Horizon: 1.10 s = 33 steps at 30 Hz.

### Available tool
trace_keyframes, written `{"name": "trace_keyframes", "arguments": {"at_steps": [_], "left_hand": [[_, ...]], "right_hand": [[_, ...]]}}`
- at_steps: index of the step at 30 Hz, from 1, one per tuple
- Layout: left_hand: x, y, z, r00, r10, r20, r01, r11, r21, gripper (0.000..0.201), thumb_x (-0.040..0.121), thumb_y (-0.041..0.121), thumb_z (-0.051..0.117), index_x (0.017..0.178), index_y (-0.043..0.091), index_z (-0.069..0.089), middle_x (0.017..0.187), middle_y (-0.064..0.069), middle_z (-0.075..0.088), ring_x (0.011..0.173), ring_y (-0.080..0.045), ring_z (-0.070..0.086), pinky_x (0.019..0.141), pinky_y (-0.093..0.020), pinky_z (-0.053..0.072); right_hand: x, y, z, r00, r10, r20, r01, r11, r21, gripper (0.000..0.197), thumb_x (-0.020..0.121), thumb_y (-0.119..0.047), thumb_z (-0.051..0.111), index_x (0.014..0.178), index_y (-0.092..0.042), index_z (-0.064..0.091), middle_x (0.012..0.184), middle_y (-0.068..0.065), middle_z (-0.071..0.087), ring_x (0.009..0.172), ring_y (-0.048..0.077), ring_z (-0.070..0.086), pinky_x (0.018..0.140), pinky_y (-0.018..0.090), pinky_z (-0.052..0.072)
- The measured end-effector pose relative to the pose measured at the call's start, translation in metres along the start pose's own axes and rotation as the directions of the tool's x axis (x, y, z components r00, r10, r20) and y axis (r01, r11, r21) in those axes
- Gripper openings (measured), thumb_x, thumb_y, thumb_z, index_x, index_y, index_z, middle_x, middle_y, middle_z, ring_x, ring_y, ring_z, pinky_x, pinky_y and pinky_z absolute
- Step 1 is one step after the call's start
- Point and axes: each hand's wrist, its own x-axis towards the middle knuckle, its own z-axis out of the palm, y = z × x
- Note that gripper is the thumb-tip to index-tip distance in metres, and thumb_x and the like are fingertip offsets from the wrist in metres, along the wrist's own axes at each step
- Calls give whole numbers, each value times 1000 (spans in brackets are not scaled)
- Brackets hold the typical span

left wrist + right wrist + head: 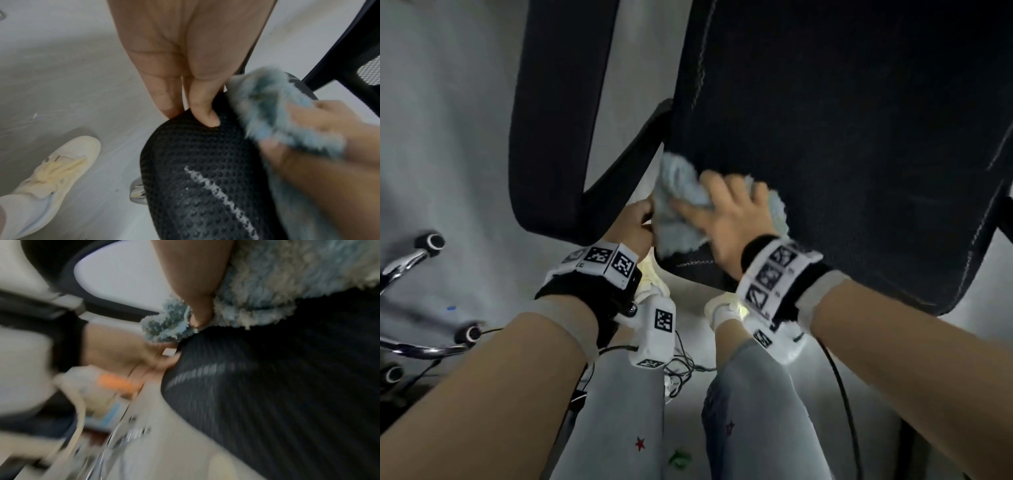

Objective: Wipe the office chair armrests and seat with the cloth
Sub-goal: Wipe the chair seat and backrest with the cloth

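The black mesh seat (842, 137) of the office chair fills the upper right of the head view, with a black armrest (558, 120) to its left. A fluffy light blue cloth (678, 192) lies bunched on the seat's front left corner. My right hand (726, 212) lies over the cloth with fingers spread and curled into it, pressing it onto the mesh. In the right wrist view the thumb digs into the cloth (277, 288). My left hand (191, 112) pinches the seat's edge (195, 162) beside the cloth (273, 100), thumb on top and fingers underneath.
A second chair's chrome base with black casters (431, 241) stands at the left. Cables (681, 370) trail over the grey floor between my legs. My cream shoe (51, 170) is close under the seat corner, near a chrome chair leg (137, 193).
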Motion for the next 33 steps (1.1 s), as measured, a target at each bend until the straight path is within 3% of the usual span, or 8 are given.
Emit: {"name": "trace_keyframes", "arguments": {"at_steps": [4,7,12,18,22,26,29,33], "left_hand": [[-2,-4,6,1000,-20,3,20,1000,0,34,83,-9,51,116,-3,54,88,-1,57,79,-9,56,55,5,36],[0,-5,4,997,-13,80,17,999,-47,62,81,-9,55,137,11,38,112,2,57,110,-12,53,73,8,36],[5,-3,-4,991,-47,128,50,998,-22,75,84,-4,56,145,24,23,136,-2,51,127,-14,46,90,-5,30],[-3,1,8,996,-80,-44,82,995,48,26,86,0,51,111,-1,55,83,3,59,89,-19,55,56,-8,37],[-6,-3,12,990,-122,66,125,991,-38,69,83,-3,55,143,22,31,133,-2,54,125,-18,48,93,-11,33],[-5,-1,10,984,-164,70,168,984,-66,75,84,-3,55,144,30,25,141,1,46,130,-17,44,104,-22,32],[-5,12,13,979,-204,17,204,962,-183,67,77,-2,57,137,23,40,132,-4,55,122,-23,51,107,-38,37],[-1,45,26,949,-315,0,295,888,-351,78,59,7,72,130,4,40,126,-18,55,116,-34,54,100,-44,44]], "right_hand": [[6,9,-5,988,-147,50,152,980,-130,57,85,-25,40,135,-50,31,143,4,21,127,31,23,101,53,21],[48,32,-32,993,45,-111,-53,996,-74,55,88,-22,40,131,-55,32,142,5,28,128,33,27,104,54,20],[76,34,-43,919,324,-223,-317,946,70,59,88,-15,43,133,-52,33,142,8,30,125,35,30,104,53,20],[15,10,-18,992,-122,22,124,981,-146,60,86,-25,45,136,-51,25,141,4,26,125,32,28,101,53,23],[71,39,-49,986,95,-134,-111,986,-121,62,86,-20,48,132,-56,28,141,7,26,128,35,26,106,56,19],[102,53,-62,927,306,-216,-300,952,62,61,85,-16,47,133,-52,33,142,10,28,128,36,27,107,54,19],[79,41,-55,969,204,-142,-207,978,-4,60,87,-23,49,133,-54,28,143,10,26,129,36,25,106,56,18],[27,30,-31,982,-183,50,190,960,-204,55,88,-32,48,133,-56,27,138,5,31,124,33,30,99,52,27]]}}
